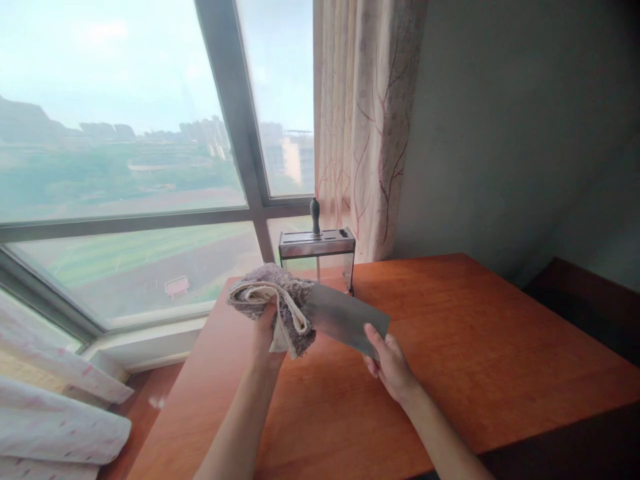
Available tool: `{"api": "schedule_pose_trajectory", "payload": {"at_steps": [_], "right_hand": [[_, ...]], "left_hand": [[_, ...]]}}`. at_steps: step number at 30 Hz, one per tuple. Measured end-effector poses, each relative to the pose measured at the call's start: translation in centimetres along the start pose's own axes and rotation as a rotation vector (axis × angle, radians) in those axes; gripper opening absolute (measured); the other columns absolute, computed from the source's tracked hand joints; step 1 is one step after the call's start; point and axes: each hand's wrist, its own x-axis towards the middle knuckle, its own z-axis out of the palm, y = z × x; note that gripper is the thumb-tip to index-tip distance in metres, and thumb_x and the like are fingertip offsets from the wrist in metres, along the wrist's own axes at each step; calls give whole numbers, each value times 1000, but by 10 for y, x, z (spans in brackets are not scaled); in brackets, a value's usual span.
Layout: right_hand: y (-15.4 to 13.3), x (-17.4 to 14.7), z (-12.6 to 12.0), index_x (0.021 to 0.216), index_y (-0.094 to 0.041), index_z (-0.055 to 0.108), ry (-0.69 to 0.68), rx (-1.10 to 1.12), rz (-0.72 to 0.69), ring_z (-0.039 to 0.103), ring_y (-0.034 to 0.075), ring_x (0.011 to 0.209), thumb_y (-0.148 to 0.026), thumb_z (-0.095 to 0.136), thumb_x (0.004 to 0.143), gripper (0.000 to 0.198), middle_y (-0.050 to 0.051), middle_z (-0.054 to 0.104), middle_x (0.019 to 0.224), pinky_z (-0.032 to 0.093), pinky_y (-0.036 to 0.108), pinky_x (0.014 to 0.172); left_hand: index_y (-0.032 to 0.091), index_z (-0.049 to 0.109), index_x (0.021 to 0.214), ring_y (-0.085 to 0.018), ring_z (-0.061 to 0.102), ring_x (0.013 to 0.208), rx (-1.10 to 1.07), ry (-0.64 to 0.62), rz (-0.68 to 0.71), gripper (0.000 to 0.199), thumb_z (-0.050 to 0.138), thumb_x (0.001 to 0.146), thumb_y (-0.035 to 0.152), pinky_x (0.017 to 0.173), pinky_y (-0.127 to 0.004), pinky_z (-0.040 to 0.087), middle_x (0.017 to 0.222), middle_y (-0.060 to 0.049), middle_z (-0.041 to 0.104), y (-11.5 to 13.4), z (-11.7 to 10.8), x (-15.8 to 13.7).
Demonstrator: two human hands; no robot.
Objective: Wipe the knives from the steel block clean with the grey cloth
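A folded grey-brown terry cloth point(295, 313) with pale edging is bunched in my left hand point(267, 337), whose fingers are mostly hidden by it. My right hand point(393, 363) pinches one end of a thin grey rectangular sheet point(347, 323), thumb on top. The sheet's other end meets the cloth and is partly covered by it. Both are held above the wooden table. Behind them on the table stands a boxy frame point(317, 245) with a metal top, seemingly clear sides and an upright black handle point(315, 217). Its lower part is partly hidden.
The reddish-brown wooden table point(475, 347) reaches to a patterned curtain point(375, 120) and a dark wall point(500, 133). Large windows point(125, 133) rise at the left. Another pale curtain point(55, 420) hangs at lower left, beside the table's left edge.
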Motion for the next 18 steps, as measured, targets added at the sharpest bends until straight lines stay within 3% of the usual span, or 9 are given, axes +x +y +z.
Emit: {"api": "schedule_pose_trajectory", "payload": {"at_steps": [5, 10, 15, 18], "right_hand": [[3, -2, 3, 44, -17, 52, -12, -199, -136, 49, 11, 38, -58, 41, 89, 62, 3, 52, 39, 36, 22, 41], [11, -4, 0, 67, -16, 66, -45, -345, -294, 63, 18, 53, -49, 42, 92, 48, 7, 65, 57, 49, 26, 54], [13, -6, -5, 79, -17, 67, -104, -682, -633, 63, 18, 62, -35, 46, 92, 31, 6, 65, 66, 49, 27, 60], [9, -8, -3, 103, -17, 66, -208, -776, -803, 67, 19, 80, -25, 46, 93, 24, 8, 70, 87, 51, 29, 73]], "left_hand": [[14, 66, 91, -16, 68, 68, 39, 146, 76, 20, 70, 74, 24, 74, -29, 56, 77, -3, 72, -3, -5, 11], [14, 68, 94, -17, 67, 70, 172, 234, 240, 30, 76, 68, 28, 70, -30, 56, 85, -4, 71, -7, -13, 17], [11, 70, 90, -16, 65, 68, 284, 360, 240, 34, 78, 64, 32, 63, -29, 54, 86, -6, 70, -10, -15, 19], [11, 70, 88, -16, 65, 69, 313, 392, 249, 33, 79, 62, 30, 61, -27, 53, 88, -7, 70, -10, -13, 19]]}}
